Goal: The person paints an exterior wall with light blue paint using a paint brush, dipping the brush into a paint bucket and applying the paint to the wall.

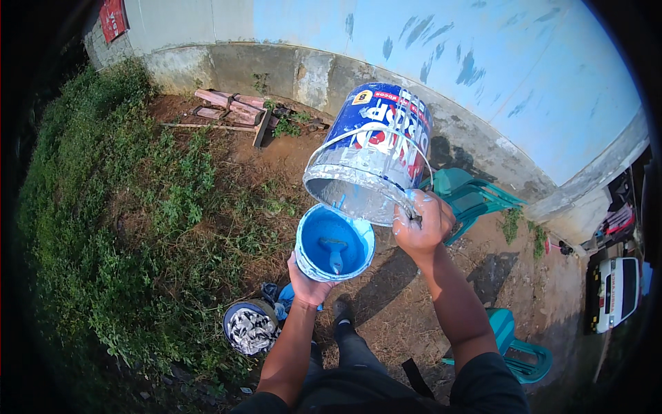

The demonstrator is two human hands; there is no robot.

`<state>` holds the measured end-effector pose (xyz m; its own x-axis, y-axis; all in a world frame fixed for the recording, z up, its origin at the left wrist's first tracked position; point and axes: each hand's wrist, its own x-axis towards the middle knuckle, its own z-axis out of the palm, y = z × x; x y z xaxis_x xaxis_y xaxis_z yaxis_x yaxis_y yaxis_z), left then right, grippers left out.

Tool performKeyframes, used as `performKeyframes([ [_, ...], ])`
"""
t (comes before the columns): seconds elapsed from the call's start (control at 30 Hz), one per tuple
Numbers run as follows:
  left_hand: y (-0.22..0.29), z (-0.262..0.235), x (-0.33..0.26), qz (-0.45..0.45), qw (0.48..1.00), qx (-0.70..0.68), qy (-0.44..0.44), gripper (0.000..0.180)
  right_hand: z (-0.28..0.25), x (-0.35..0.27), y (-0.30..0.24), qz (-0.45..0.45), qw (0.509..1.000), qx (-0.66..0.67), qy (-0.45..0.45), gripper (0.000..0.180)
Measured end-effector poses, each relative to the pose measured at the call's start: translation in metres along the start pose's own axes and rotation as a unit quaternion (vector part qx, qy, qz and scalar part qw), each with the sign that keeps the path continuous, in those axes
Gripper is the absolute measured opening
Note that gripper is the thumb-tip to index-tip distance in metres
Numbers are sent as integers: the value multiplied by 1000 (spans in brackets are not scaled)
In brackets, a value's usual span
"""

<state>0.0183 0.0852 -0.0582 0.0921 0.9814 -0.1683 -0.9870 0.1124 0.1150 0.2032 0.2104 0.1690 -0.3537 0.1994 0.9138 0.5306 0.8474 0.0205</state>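
Note:
My right hand (425,219) grips the rim of a big blue and white paint bucket (386,124), which is tipped with its mouth facing down toward me. Its wire-handled rim is smeared with pale paint. A thin blue strand of paint (341,200) hangs from the mouth over a smaller white pail (303,259), whose inside is coated bright blue. In that pail lies a paint-covered tool with a pale blue handle (336,261); its head is partly sunk in blue paint. My left hand (308,283) supports the small pail from below and its near left side.
A tub of crumpled black-and-white cloth (252,331) stands by my feet, beside a blue cloth (286,297). Green plastic chairs (476,196) stand at the right. Ahead rises a pale blue wall (483,69); planks (234,110) lie near its base. Weeds (103,241) cover the left.

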Motion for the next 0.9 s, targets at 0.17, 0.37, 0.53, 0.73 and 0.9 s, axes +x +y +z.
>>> performKeyframes([
  [0.17, -1, 15, -5, -17, 1000, -4, -3, 83, -14, 3, -12, -27, 998, -53, -3, 27],
  [0.37, -2, 31, -7, -35, 999, 4, -20, 83, -24, -4, -13, -96, 994, -57, 1, 23],
  [0.53, -2, 25, -3, -35, 999, 7, -23, 83, -24, -4, -16, -111, 991, -78, 10, 24],
  [0.73, -4, -8, 0, -31, 999, -5, -17, 85, -6, -24, -3, 129, 991, -37, 19, 31],
  [0.9, 1, -42, -8, 17, 999, -35, 38, 84, 43, -42, 13, 428, 890, 148, 47, 33],
])
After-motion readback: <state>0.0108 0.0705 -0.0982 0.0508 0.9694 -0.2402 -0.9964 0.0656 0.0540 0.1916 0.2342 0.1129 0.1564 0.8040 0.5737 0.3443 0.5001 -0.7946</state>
